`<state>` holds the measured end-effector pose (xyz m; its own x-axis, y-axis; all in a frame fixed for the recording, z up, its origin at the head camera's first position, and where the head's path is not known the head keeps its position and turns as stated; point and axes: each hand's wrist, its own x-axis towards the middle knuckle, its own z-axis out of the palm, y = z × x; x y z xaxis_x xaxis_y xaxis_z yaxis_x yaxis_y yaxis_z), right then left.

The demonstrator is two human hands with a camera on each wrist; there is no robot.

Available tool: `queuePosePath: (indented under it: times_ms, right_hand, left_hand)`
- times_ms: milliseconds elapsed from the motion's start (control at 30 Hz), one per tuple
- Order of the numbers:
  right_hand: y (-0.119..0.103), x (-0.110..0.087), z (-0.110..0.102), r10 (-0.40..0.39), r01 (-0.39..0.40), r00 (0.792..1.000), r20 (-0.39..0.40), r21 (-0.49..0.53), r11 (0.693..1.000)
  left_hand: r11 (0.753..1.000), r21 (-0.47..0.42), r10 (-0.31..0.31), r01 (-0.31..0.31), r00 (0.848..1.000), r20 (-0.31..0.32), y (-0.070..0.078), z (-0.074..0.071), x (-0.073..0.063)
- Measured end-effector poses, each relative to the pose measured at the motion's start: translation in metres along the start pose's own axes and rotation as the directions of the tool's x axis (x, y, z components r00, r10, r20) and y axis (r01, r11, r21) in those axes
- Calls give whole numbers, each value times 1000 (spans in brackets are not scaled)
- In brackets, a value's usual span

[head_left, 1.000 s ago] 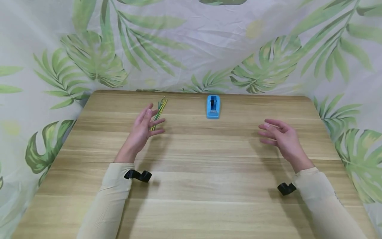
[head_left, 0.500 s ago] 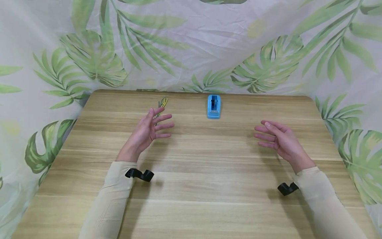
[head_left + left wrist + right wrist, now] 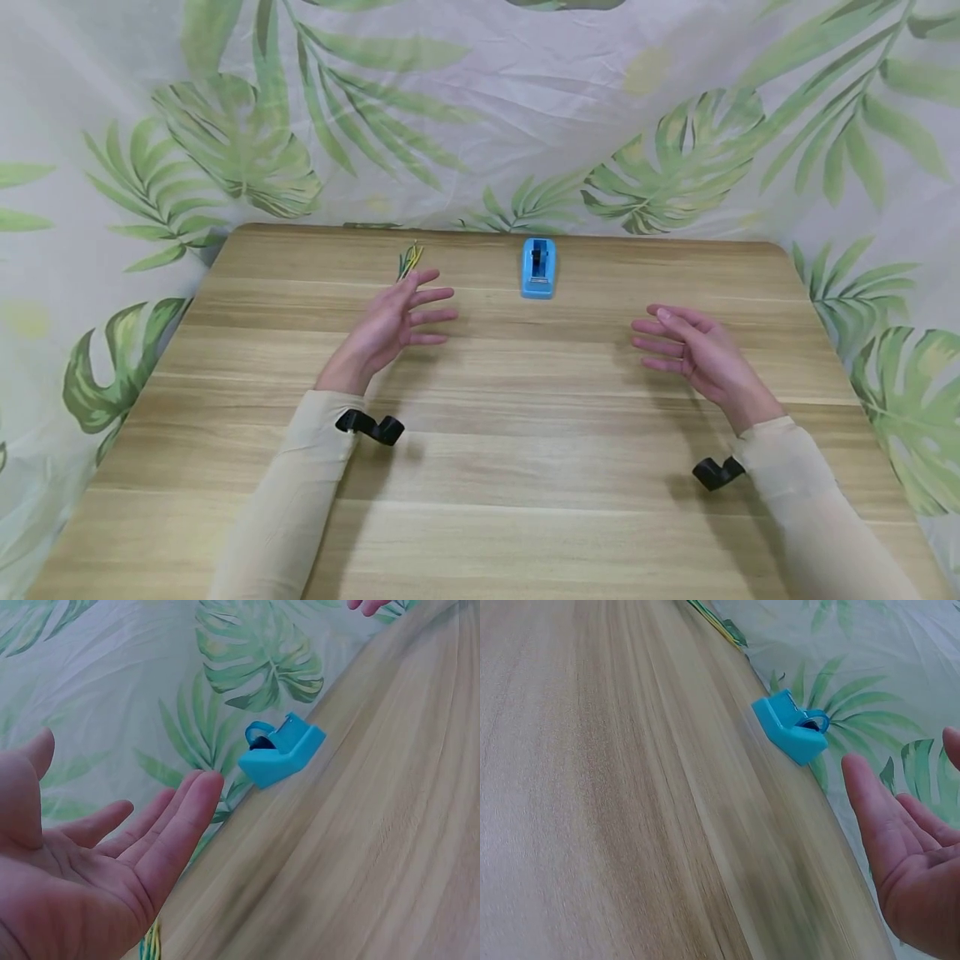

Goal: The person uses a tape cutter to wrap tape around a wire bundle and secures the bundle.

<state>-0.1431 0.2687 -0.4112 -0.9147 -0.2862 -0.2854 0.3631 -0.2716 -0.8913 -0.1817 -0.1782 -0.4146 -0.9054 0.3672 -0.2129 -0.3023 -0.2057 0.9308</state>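
My left hand [image 3: 390, 321] hovers above the table with its fingers spread and nothing in them. Just beyond it lies a bundle of thin green and yellow wires or ties [image 3: 410, 260], its near part hidden by the hand in the head view. My right hand [image 3: 697, 346] is held over the right side of the table, fingers extended toward the left, also holding nothing. Between the hands, farther back, stands a blue tape dispenser [image 3: 538, 268]. In the left wrist view the dispenser [image 3: 281, 752] shows beyond the left fingertips; the right wrist view shows it past the right fingers.
The wooden table [image 3: 510, 467] ends at a back edge against a white cloth [image 3: 525, 108] printed with green leaves. A black wrist camera mount [image 3: 371, 425] sits on the left sleeve, and another mount [image 3: 717, 473] on the right.
My left hand has moved to the right, its fingers spreading straighter, and covers more of the bundle's near end. The right hand has shifted slightly left. Dispenser and bundle stay in place.
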Motion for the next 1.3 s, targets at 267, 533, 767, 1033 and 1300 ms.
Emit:
queuePosePath:
  times_ms: [267,533,767,1033,1300]
  right_hand:
    - [1,5,4,13,-14,1000,-13,-71,997]
    - [3,12,11,3,-5,1000,-19,-114,993]
    - [5,17,19,8,-12,1000,-26,-127,992]
    - [8,28,27,41,-46,999,-34,-168,985]
    - [12,35,36,61,-66,998,-34,-183,981]
  left_hand:
    - [999,10,-35,35,999,10,-2,11,19]
    - [998,45,-38,38,999,0,-2,26,41]
    - [997,48,-56,58,998,-33,-4,33,56]
    - [993,86,-77,82,995,-59,-7,38,77]
    - [991,109,-69,77,995,-73,-12,44,91]
